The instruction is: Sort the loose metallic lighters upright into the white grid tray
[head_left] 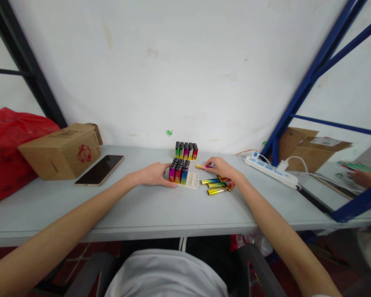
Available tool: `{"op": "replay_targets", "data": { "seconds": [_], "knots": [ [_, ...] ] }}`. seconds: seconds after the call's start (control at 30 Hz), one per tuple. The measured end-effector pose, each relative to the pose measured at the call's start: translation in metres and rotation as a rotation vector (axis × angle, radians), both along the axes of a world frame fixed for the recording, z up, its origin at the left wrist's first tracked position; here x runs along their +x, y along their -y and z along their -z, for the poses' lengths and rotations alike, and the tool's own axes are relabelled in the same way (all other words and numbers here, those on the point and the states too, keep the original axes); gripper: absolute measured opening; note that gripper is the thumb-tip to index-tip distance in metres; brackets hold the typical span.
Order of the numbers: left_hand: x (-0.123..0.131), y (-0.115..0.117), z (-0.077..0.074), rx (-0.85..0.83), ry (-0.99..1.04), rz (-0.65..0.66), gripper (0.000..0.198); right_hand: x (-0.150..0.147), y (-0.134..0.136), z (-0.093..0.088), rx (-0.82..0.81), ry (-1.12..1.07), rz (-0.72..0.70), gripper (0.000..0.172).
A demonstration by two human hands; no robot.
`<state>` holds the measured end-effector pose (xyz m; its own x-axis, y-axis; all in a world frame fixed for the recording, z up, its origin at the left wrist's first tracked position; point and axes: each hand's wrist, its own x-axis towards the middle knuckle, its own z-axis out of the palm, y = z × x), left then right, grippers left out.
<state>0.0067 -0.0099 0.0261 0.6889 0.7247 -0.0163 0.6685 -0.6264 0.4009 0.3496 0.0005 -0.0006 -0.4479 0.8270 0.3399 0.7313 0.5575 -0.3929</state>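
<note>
A white tray (193, 180) with round holes lies on the table, its left part filled with upright metallic-coloured lighters (178, 172) that have black tops. My left hand (156, 174) grips the tray's left end, thumb along the front side and fingers behind. Between the fingertips of my right hand (220, 166) is a yellow and pink lighter (200, 166), lying nearly flat just right of the tray. Below that hand, several loose lighters (215, 185) lie in a small pile. Behind the tray stands another block of upright lighters (186, 151).
A phone (100, 170), a cardboard box (63, 152) and a red plastic bag (12, 148) sit on the left. To the right are a white power strip (270, 170) and a blue metal frame (306, 82). Another person's hand (365, 178) shows beyond the frame.
</note>
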Motion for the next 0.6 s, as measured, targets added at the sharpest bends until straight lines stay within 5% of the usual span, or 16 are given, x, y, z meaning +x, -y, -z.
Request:
{"op": "replay_targets", "data": {
  "seconds": [0.3,0.6],
  "knots": [
    [0.007,0.001,0.002,-0.032,0.084,-0.031,0.083,-0.011,0.001,-0.004,0.017,-0.498,0.172,0.045],
    [-0.007,-0.011,0.002,-0.131,0.094,-0.006,0.061,-0.043,0.018,-0.005,-0.453,-1.036,-0.052,0.047]
  ]
}}
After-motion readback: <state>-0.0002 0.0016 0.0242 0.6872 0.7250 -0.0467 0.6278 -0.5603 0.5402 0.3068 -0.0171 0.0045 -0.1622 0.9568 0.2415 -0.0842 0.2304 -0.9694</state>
